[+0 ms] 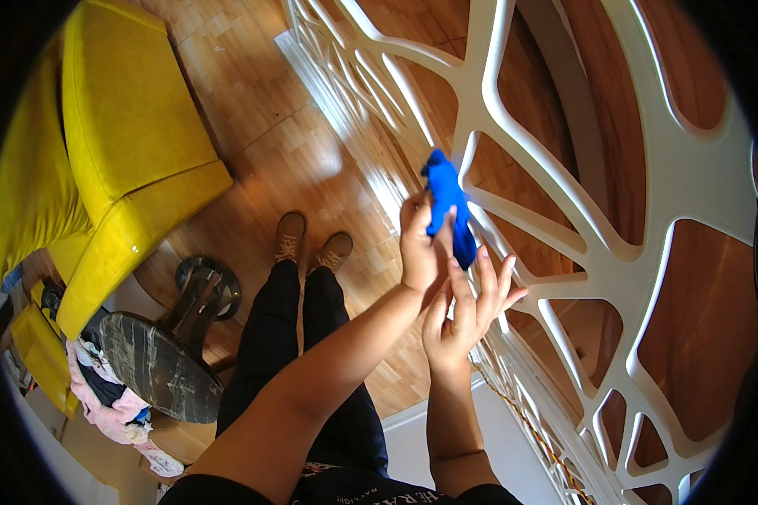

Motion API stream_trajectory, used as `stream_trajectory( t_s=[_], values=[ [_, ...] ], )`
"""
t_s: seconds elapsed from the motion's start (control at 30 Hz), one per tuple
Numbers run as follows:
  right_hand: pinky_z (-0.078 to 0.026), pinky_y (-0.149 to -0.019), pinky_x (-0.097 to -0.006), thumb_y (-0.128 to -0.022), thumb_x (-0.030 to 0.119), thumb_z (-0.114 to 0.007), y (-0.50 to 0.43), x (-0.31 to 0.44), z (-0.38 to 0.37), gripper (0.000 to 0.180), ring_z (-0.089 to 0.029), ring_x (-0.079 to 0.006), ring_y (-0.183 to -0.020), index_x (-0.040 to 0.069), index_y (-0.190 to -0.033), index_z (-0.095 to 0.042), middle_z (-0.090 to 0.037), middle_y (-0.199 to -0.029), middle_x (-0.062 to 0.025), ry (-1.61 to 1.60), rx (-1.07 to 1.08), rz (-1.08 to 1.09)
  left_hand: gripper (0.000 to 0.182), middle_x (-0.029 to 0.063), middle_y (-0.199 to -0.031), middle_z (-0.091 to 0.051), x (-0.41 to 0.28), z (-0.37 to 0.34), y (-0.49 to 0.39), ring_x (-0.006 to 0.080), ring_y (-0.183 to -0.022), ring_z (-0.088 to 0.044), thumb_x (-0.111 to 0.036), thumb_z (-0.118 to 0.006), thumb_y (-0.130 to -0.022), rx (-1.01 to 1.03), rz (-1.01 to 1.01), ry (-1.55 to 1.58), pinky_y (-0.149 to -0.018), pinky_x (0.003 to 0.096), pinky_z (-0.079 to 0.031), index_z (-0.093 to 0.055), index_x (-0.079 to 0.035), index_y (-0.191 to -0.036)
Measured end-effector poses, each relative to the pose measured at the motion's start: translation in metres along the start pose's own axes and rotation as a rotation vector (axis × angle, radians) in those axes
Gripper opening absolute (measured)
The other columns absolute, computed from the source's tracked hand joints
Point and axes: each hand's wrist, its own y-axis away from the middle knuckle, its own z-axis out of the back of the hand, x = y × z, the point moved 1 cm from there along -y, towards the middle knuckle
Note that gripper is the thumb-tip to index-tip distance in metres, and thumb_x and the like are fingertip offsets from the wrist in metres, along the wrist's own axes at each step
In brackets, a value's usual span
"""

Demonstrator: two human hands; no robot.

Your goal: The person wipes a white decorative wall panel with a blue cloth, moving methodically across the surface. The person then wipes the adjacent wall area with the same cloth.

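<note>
A bright blue cloth (pixel 445 189) is bunched in my left hand (pixel 422 252), with the fingers closed around it. Part of the cloth sticks up past the hand and part hangs down on its right side. My right hand (pixel 467 312) is just below, holding nothing, its fingers apart and its fingertips near the cloth's lower end. Whether those fingertips touch the cloth I cannot tell. Close beyond both hands stands a white openwork lattice partition (pixel 530 243) with branching bars and rounded openings.
To the left is a yellow upholstered seat (pixel 132 107). A round dark marble-topped table (pixel 158 366) stands near my legs, with pink and dark fabric (pixel 104 398) beside it. A twisted coloured cord (pixel 537 435) runs along the lattice. Wood flooring (pixel 246 95) lies underfoot.
</note>
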Motion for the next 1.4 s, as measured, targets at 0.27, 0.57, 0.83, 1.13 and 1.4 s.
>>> stream_trajectory(
  t_s=[0.27, 0.57, 0.83, 1.13, 1.4],
  values=[
    [0.004, -0.119, -0.0614, -0.08, -0.005, -0.063, -0.008, 0.004, -0.002, 0.039, -0.03, -0.0408, -0.147, 0.013, -0.114, -0.072, -0.054, -0.143, -0.0134, -0.049, -0.027, 0.01, 0.044, 0.019, -0.131, -0.056, -0.045, -0.013, -0.055, 0.0356, -0.121, -0.056, 0.003, -0.06, -0.092, -0.058, -0.262, -0.232, -0.104, 0.0378, -0.044, -0.061, -0.006, -0.134],
    [-0.002, -0.12, -0.0589, -0.084, 0.0, -0.066, -0.016, 0.015, -0.001, 0.032, -0.034, -0.0409, -0.145, 0.012, -0.113, -0.072, -0.056, -0.14, -0.0142, -0.091, -0.074, 0.06, 0.041, 0.0076, -0.121, -0.055, -0.048, 0.003, -0.008, 0.0142, -0.1, -0.059, 0.006, -0.061, -0.093, 0.061, -0.135, 0.089, -0.085, 0.0289, -0.049, -0.061, -0.005, -0.133],
    [-0.008, -0.12, -0.0614, -0.087, 0.0, -0.057, -0.052, 0.033, 0.024, 0.033, -0.033, -0.0508, -0.143, 0.008, -0.118, -0.067, -0.053, -0.142, -0.0196, -0.098, -0.187, 0.222, 0.05, 0.018, -0.132, -0.05, -0.149, -0.01, -0.073, 0.0395, -0.124, -0.053, 0.008, -0.067, -0.081, 0.064, -0.781, -0.195, -0.104, 0.0429, -0.046, -0.068, -0.01, -0.127],
    [-0.008, -0.121, -0.0601, -0.083, -0.003, -0.06, -0.073, 0.035, 0.02, 0.035, -0.033, -0.0441, -0.144, 0.012, -0.113, -0.07, -0.054, -0.141, -0.0151, -0.064, -0.229, 0.302, 0.045, 0.0187, -0.137, -0.049, -0.126, -0.007, -0.083, 0.0391, -0.124, -0.055, 0.003, -0.069, -0.083, 0.112, -0.898, -0.28, -0.103, 0.0426, -0.049, -0.069, -0.01, -0.126],
    [-0.007, -0.12, -0.0589, -0.085, 0.001, -0.066, -0.079, 0.038, 0.013, 0.026, -0.033, -0.0427, -0.145, 0.01, -0.109, -0.072, -0.054, -0.142, -0.0159, -0.087, -0.164, 0.274, 0.05, 0.0177, -0.137, -0.05, -0.106, 0.004, -0.082, 0.0353, -0.118, -0.059, 0.008, -0.066, -0.083, 0.081, -0.564, -0.286, -0.098, 0.0388, -0.051, -0.063, -0.006, -0.131]
  ],
)
